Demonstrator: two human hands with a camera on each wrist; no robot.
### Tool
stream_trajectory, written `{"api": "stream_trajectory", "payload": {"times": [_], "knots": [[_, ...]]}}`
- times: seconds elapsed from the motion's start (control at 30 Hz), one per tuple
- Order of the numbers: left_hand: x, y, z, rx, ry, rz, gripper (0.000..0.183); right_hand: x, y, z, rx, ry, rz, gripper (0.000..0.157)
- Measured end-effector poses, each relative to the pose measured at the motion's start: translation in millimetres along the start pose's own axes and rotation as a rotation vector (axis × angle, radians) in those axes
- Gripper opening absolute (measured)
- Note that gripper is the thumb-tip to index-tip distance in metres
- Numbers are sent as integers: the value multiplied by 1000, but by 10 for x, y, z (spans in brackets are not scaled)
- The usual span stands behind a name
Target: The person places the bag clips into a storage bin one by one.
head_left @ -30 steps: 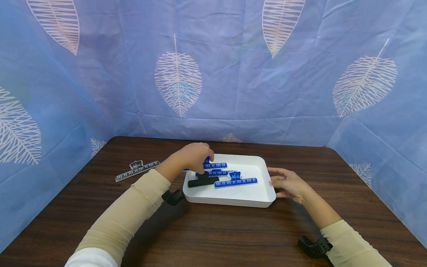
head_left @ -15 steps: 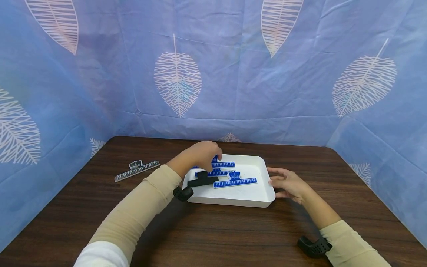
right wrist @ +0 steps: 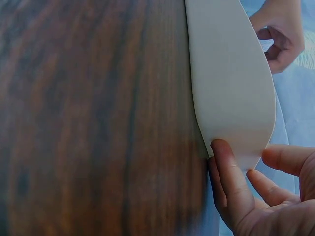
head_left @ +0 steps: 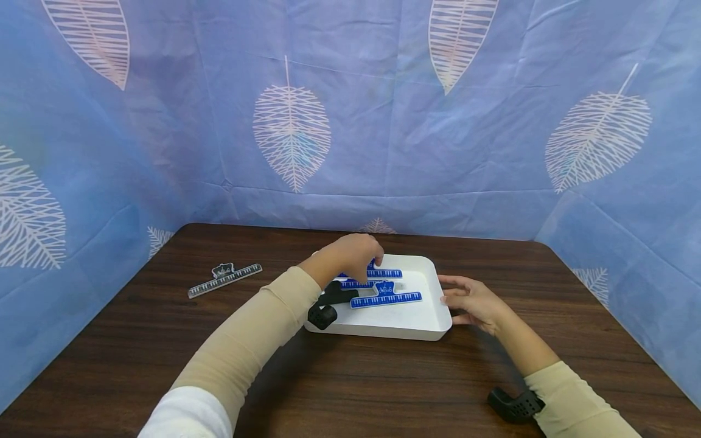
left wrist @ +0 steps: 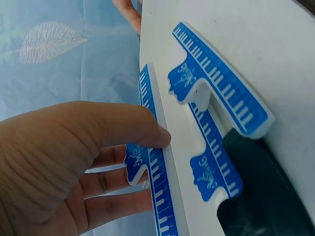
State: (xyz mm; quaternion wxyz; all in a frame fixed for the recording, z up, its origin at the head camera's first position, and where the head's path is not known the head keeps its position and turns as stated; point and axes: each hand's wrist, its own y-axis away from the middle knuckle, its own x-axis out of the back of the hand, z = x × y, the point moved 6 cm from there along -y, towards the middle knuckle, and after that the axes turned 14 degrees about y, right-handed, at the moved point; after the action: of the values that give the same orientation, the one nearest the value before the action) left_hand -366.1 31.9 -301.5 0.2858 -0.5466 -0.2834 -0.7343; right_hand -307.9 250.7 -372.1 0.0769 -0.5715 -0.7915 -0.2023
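My left hand (head_left: 353, 255) reaches over the white tray (head_left: 405, 325) and pinches a blue clip with a piano-key pattern (left wrist: 160, 189) between thumb and fingers. Below it in the tray lie a second blue clip (left wrist: 214, 142), a third one (left wrist: 221, 81) resting partly over it, and a black clip (left wrist: 275, 191). Part of the black clip is hidden by the left wrist in the head view. My right hand (head_left: 475, 304) holds the tray at its right end, fingertips against the outer wall and rim (right wrist: 236, 93).
A black-and-clear piano-pattern clip (head_left: 226, 280) lies on the dark wooden table (head_left: 383, 389), left of the tray. A blue cloth with white leaf prints (head_left: 361, 134) hangs around the table's back and sides. Each wrist bears a black device (head_left: 515, 406).
My left hand has moved to the right along the tray's far side, carrying the blue clip with it. The right hand, the tray and the other clips have stayed put.
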Motion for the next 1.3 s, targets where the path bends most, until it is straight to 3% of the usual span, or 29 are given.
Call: {"api": "stream_trajectory", "payload": {"times": [0.97, 1.3], "knots": [[-125, -493, 173, 67, 161, -15, 36, -4, -7, -5, 4, 12, -2, 70], [-201, -603, 261, 48, 120, -36, 29, -5, -10, 7, -4, 2, -6, 69]]}}
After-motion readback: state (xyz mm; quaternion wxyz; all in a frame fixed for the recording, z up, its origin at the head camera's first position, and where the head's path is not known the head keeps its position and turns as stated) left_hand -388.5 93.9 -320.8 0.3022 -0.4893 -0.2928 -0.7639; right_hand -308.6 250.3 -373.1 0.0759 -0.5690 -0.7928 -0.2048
